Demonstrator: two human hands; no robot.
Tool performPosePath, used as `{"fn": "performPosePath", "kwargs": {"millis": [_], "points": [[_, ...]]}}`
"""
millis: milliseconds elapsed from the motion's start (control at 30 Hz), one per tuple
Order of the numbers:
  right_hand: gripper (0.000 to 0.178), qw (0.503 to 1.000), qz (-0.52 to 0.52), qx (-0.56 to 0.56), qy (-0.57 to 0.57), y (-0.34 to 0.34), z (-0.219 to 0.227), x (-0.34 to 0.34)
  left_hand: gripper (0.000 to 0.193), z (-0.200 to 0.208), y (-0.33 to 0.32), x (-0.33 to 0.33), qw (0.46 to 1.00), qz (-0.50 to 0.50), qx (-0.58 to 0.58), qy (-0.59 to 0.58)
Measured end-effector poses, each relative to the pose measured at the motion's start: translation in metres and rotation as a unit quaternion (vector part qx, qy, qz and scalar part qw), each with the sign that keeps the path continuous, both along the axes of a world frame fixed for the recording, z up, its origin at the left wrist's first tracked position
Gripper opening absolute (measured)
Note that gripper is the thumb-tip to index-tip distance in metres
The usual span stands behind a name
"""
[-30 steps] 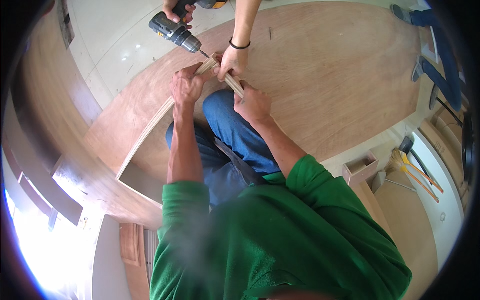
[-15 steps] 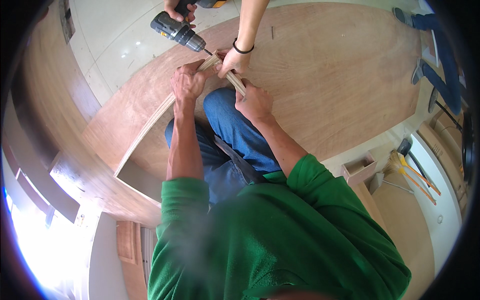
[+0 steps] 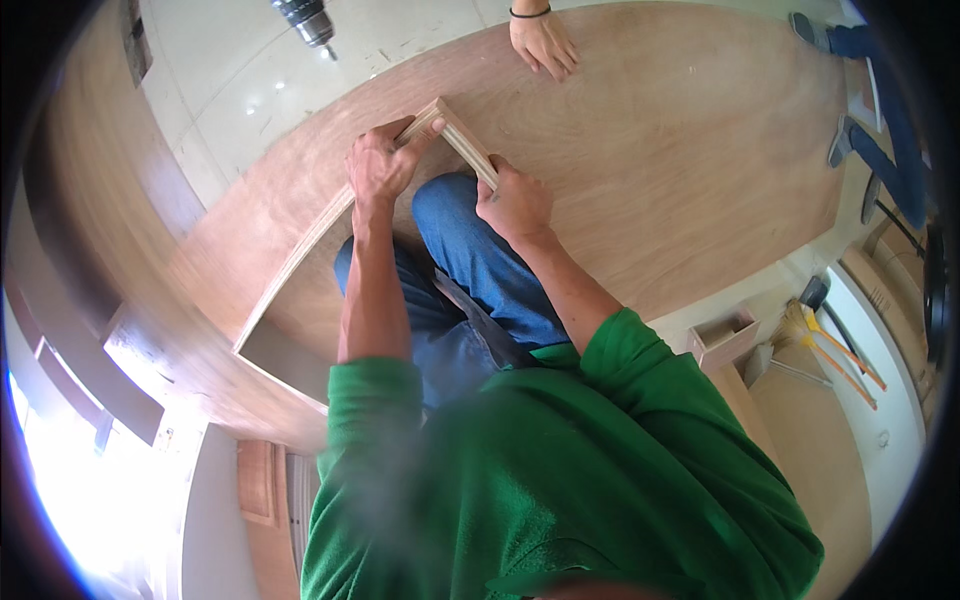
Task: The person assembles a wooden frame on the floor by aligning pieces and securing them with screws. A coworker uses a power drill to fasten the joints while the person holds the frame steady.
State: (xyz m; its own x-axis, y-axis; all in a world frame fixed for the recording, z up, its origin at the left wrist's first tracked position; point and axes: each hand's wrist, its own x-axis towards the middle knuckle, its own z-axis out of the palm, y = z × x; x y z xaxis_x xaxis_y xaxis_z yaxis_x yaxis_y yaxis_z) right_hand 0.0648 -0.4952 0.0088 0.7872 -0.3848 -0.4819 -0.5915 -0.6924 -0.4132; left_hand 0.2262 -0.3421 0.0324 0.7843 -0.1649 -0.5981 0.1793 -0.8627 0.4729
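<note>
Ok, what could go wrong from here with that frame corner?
The wooden frame might shift at its corner: only the left grip and right grip hold it, with the co-worker's hand clear of it. I can't tell whether the joint is fastened.

The left thumb reaches close to that corner, so it could be nicked if the drill were brought there.

Lighting: bright; we record blown-out white glare at lower left, violet-blue fringed. Floor tiles: small glints. Wooden frame: shaded inside. Left hand and right hand: fairly sharp. Green shirt: grey, unfocused smudge over it. Margins: we note black rim, bowed straight edges.
</note>
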Motion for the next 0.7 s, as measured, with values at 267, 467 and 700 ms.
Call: {"fn": "performPosePath", "kwargs": {"millis": [267,467,700], "points": [[0.029,1.000,0.006,-0.003,-0.027,-0.006,0.004,-0.003,0.094,0.001,0.004,0.013,0.982,-0.113,-0.132,0.077],[0.034,0.998,-0.028,0.049,-0.017,-0.011,0.007,-0.004,0.096,-0.013,-0.006,0.070,0.920,-0.033,-0.209,0.329],[0.030,0.998,-0.016,0.058,-0.024,-0.006,0.011,-0.012,0.062,-0.038,-0.027,0.054,0.941,-0.059,-0.174,0.284]]}}
